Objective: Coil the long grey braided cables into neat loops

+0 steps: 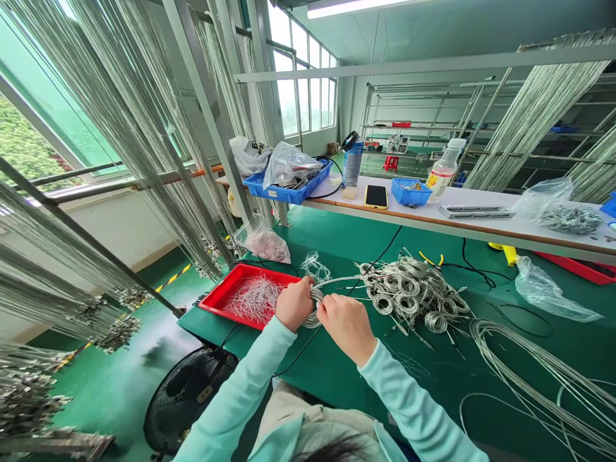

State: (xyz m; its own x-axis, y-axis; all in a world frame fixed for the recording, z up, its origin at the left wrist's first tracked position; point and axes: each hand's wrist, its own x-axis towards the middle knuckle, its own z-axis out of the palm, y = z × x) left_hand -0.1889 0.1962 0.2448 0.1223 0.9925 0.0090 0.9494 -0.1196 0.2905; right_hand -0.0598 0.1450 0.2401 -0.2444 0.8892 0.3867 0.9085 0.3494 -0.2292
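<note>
A coiled cable (312, 319) in silvery grey is gripped between my two hands, above the green table. My left hand (294, 303) is closed around its left side, thumb on top. From the right, my right hand (347, 326) pinches the same coil with fingers curled; its fingertips are partly hidden. A free cable end sticks out to the right, over toward a heap of coiled cables (409, 292). Left of my hands stands a red tray (215, 301) holding many thin white strips.
Long loose cables (534, 366) spread over the table's right side. A shelf (356, 204) behind carries a blue tray (289, 191), a phone (376, 196), a small blue bin (410, 192) and a bottle (443, 170). A black fan (185, 398) stands below left; cables hang at far left.
</note>
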